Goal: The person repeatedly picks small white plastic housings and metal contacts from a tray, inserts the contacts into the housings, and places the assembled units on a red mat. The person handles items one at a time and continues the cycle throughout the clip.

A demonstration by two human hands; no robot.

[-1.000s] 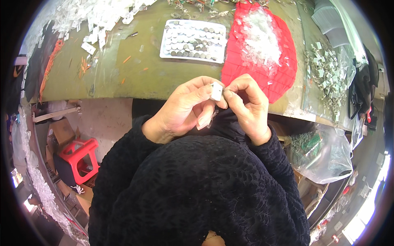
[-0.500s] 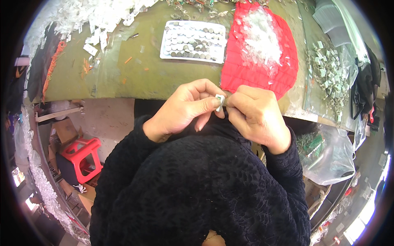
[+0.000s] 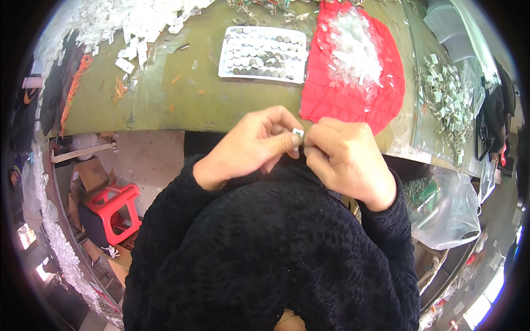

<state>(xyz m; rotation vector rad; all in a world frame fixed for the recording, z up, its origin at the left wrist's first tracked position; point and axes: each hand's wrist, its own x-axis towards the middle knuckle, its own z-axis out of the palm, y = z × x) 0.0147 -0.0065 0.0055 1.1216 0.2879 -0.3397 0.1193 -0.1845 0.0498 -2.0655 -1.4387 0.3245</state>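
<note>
My left hand (image 3: 254, 144) pinches a small white plastic piece (image 3: 298, 132) between thumb and fingers, just off the table's front edge. Most of the piece is covered by the fingertips. Close beside it, my right hand (image 3: 350, 160) is closed, thumb and forefinger pressed together at the piece's right side. Whatever those fingers grip is hidden. Beyond my hands, a white tray (image 3: 222, 65) carries rows of round silver button cells (image 3: 259, 71). To its right lies a red quilted cloth (image 3: 389, 102) with a heap of small clear plastic pieces (image 3: 356, 49).
White plastic pieces (image 3: 132, 25) pile up at the far left of the green tabletop (image 3: 204, 105). Small white-and-green parts with wires (image 3: 447, 96) lie at the right. Below the table are a red stool (image 3: 113, 207) and a clear plastic bag (image 3: 450, 218).
The white piece has turned and sunk deeper into my left fingers, so less of it shows. Both hands stay almost in place. The whole view has shifted slightly.
</note>
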